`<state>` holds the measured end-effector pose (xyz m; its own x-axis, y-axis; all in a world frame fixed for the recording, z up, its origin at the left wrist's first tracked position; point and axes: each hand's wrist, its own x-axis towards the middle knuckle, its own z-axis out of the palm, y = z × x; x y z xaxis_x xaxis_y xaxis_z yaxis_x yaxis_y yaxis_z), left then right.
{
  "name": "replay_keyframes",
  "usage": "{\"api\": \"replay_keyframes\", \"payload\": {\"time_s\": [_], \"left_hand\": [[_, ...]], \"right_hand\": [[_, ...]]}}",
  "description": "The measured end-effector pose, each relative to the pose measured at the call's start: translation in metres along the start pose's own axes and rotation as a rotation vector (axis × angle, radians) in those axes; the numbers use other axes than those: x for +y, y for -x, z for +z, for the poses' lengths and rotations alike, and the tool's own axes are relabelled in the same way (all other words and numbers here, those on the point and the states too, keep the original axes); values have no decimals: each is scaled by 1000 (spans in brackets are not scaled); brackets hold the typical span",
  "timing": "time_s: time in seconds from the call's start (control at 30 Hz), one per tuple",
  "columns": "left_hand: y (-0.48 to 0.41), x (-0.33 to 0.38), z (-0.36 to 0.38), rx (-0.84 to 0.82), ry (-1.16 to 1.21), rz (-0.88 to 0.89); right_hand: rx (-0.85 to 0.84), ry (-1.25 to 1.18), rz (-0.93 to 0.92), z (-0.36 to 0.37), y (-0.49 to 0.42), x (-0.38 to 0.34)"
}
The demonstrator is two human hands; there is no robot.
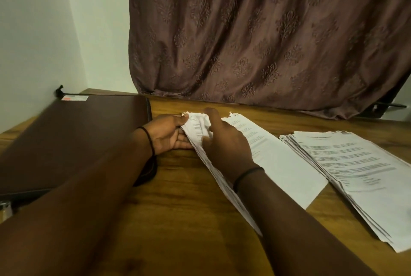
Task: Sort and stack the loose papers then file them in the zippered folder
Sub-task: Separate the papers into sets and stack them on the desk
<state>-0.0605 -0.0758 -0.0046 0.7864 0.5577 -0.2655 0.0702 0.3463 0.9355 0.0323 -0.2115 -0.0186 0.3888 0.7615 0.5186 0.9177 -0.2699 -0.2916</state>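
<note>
A thin bundle of printed papers stands tilted on its long edge in the middle of the wooden table. My left hand grips its far left corner, thumb on top and fingers underneath. My right hand pinches the same bundle from the right, the thumb pointing up. A single printed sheet lies flat just to the right, partly under my right wrist. A thicker stack of papers lies at the right. The dark brown zippered folder lies closed at the left.
A brown patterned curtain hangs behind the table's far edge. The pale wall borders the left side. A small card lies at the folder's far corner. A metallic object shows at the left edge.
</note>
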Motion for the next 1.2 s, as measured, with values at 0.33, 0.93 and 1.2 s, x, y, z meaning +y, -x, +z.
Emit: {"api": "replay_keyframes", "payload": {"time_s": [0.33, 0.93, 1.2], "left_hand": [[-1, -2, -1, -43, 49, -6], [0, -1, -1, -99, 14, 9], [1, -3, 1, -98, -32, 59]], "right_hand": [[159, -79, -26, -5, 3, 1], [89, -92, 99, -10, 2, 1], [79, -120, 90, -1, -2, 3]]}}
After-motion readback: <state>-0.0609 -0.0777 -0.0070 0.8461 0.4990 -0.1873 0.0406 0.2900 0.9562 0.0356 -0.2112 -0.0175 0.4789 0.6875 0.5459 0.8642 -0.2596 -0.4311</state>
